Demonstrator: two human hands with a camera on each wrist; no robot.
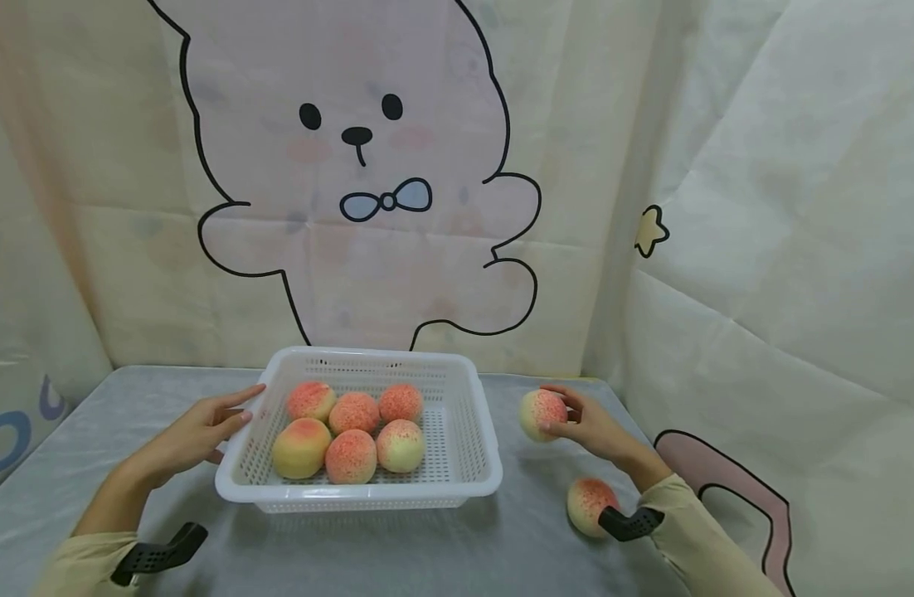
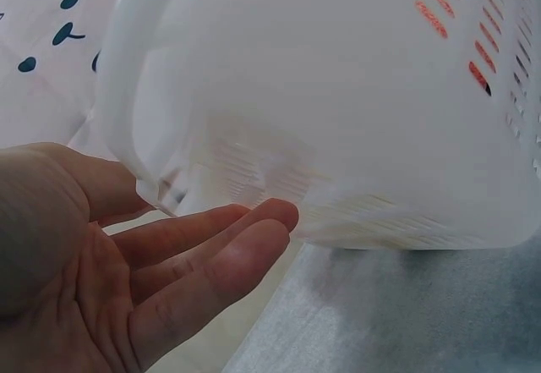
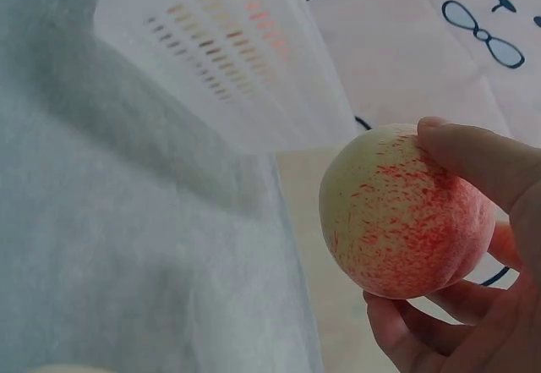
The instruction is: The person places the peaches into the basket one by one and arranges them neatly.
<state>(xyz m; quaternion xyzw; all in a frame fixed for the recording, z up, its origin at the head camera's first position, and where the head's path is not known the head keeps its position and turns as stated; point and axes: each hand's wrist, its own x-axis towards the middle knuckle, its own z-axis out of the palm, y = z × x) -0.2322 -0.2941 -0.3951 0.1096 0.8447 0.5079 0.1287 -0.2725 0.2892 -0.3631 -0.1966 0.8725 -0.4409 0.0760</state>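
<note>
In the head view, a white plastic basket [image 1: 464, 489] holds several red-and-yellow peaches [image 1: 351, 456]. My left hand [image 1: 199, 431] is at its left rim, fingers extended and touching it. The left wrist view shows these loosely bent fingers [image 2: 211, 280] beside the basket's outer wall [image 2: 338, 119]. To the right of the basket, my right hand [image 1: 599, 427] holds a pale peach with red speckles [image 1: 539, 414] above the table. Thumb and fingers are around this peach [image 3: 406, 212] in the right wrist view.
Another peach [image 1: 591, 504] lies on the grey cloth-covered table [image 1: 517, 539], near the right wrist's black strap mount [image 1: 631, 524]. A cloth backdrop [image 1: 576, 166] with a cartoon bear hangs behind the table, and a pale cloth [image 1: 785, 249] hangs at the right.
</note>
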